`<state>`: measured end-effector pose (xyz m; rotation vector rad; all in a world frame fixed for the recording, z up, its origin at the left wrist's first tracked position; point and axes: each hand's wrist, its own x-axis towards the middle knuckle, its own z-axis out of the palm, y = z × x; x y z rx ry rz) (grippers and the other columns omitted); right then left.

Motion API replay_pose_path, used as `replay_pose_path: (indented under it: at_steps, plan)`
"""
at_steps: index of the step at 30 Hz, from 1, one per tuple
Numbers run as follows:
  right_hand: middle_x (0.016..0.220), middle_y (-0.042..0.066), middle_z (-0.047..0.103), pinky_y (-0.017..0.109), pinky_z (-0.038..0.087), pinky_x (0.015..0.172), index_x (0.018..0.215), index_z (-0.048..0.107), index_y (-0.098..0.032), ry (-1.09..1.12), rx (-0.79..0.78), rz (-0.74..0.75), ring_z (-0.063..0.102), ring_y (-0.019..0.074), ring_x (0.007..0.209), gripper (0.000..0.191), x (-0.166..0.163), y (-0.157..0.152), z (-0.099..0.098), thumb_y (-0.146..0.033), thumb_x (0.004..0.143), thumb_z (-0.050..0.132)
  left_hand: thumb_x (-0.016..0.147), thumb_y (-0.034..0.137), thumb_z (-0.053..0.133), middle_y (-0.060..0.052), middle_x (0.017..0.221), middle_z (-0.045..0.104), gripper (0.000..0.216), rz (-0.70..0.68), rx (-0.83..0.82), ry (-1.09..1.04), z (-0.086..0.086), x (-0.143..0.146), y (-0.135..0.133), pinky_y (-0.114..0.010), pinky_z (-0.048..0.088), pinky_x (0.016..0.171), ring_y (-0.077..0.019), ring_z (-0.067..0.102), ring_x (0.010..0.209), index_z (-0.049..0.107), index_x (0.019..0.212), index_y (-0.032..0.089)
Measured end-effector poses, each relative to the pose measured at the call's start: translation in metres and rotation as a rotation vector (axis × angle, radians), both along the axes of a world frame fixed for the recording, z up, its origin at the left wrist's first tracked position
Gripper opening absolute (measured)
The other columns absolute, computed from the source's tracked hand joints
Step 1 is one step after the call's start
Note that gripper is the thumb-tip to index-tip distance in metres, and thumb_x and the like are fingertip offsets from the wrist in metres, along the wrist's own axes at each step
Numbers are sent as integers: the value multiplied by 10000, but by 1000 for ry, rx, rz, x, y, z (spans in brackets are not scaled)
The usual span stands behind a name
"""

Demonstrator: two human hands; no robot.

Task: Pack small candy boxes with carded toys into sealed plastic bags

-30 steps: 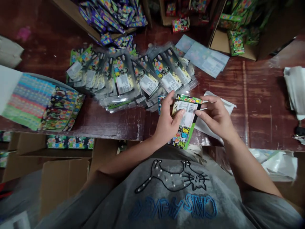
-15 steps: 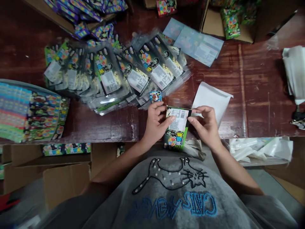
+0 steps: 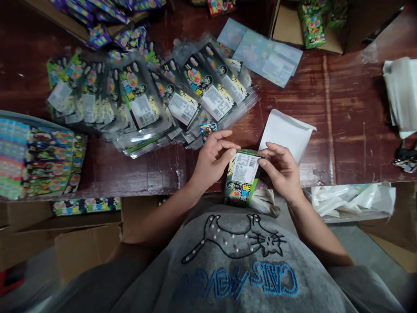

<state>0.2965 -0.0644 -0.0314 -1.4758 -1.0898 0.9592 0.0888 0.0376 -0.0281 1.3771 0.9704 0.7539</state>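
A printed black-and-green packet (image 3: 243, 176) with a white barcode label lies upside down to me at the table's front edge. My left hand (image 3: 211, 163) pinches its upper left corner between thumb and index finger, the other fingers loosely stretched. On the upper right edge, my right hand (image 3: 280, 169) grips the packet, thumb in front and fingers curled behind. Green print shows along the packet's top edge. A small blue packet (image 3: 207, 130) lies just beyond my left fingers. Behind my right hand rests a white paper sheet (image 3: 288, 132).
Overlapping clear-sleeved packets (image 3: 143, 108) spread across the table. At left stands a stack of colourful packs (image 3: 48, 158). Cardboard boxes with purple packs (image 3: 94, 13) and green packs (image 3: 312, 28) stand at the back. Bluish sheets (image 3: 267, 56) and white papers (image 3: 402, 95) lie rightward.
My left thumb has slid up from the label to the packet's top corner, and the left fingers have straightened. The packet's top edge now shows green print. The view has shifted slightly.
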Motion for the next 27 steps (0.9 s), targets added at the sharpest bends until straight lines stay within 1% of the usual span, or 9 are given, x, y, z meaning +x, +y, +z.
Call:
replay_pose_path:
  at_steps: [3, 5, 8, 12, 15, 19, 23, 25, 27]
  plan:
    - [1121, 36, 807, 434, 621, 1027, 1109, 804, -303, -17, -20, 78, 759, 208, 1068, 163, 6, 1, 7, -380, 968, 773, 997, 349, 689, -68, 1119, 807, 186, -112, 21, 66, 6, -3, 3, -328, 594, 904, -178, 754, 1023, 748, 1093, 201]
    - [1088, 35, 819, 432, 621, 1013, 968, 822, -284, 23, -63, 112, 762, 211, 1038, 105, 9, 3, 14, -385, 941, 808, 995, 360, 696, -79, 1162, 806, 186, -171, 31, 96, 12, -4, 5, -328, 594, 917, -182, 753, 1052, 768, 967, 192]
    - [970, 30, 824, 381, 648, 850, 900, 799, -252, 125, -163, 54, 757, 196, 878, 200, 9, 8, 23, -436, 870, 872, 958, 313, 721, -66, 1072, 811, 134, -196, 42, 110, 19, 0, 9, -302, 594, 874, -166, 757, 977, 755, 945, 184]
    - [834, 12, 809, 305, 606, 666, 887, 803, -231, 219, -256, -25, 698, 153, 695, 258, 9, 14, 28, -457, 823, 909, 933, 287, 732, -38, 912, 800, 112, -204, 80, 153, 25, 8, 16, -271, 581, 775, -144, 733, 830, 755, 937, 177]
    - [825, 9, 816, 315, 605, 669, 860, 820, -239, 206, -268, -6, 699, 159, 688, 245, 15, 13, 27, -464, 825, 909, 942, 312, 742, -44, 927, 819, 139, -258, 67, 151, 28, 10, 21, -287, 596, 801, -153, 750, 842, 783, 920, 182]
    - [921, 6, 838, 359, 631, 798, 872, 834, -273, 153, -200, 89, 758, 186, 817, 182, 25, 2, 27, -452, 885, 864, 878, 341, 834, -76, 1165, 825, 150, -338, 7, 53, 25, 8, 23, -341, 616, 952, -197, 782, 1047, 813, 932, 203]
    - [1064, 25, 835, 445, 630, 919, 857, 813, -294, -71, -83, 266, 777, 231, 972, 271, 45, 5, 34, -502, 1002, 718, 890, 346, 817, -70, 1055, 830, 148, -401, -19, 93, 17, 12, 24, -349, 626, 904, -195, 787, 963, 790, 917, 203]
    - [1105, 48, 818, 522, 596, 996, 921, 804, -299, -307, -37, 187, 756, 276, 1041, 315, 65, 21, 33, -553, 1029, 653, 898, 339, 802, -57, 980, 823, 147, -430, -12, 153, 16, 19, 28, -328, 618, 838, -184, 774, 894, 772, 942, 203]
    - [1125, 88, 789, 594, 531, 1066, 1055, 784, -286, -554, -43, -7, 717, 333, 1116, 366, 90, 44, 24, -591, 1050, 581, 914, 311, 774, -45, 938, 809, 122, -478, 44, 194, 17, 29, 32, -318, 604, 809, -176, 755, 859, 758, 969, 204]
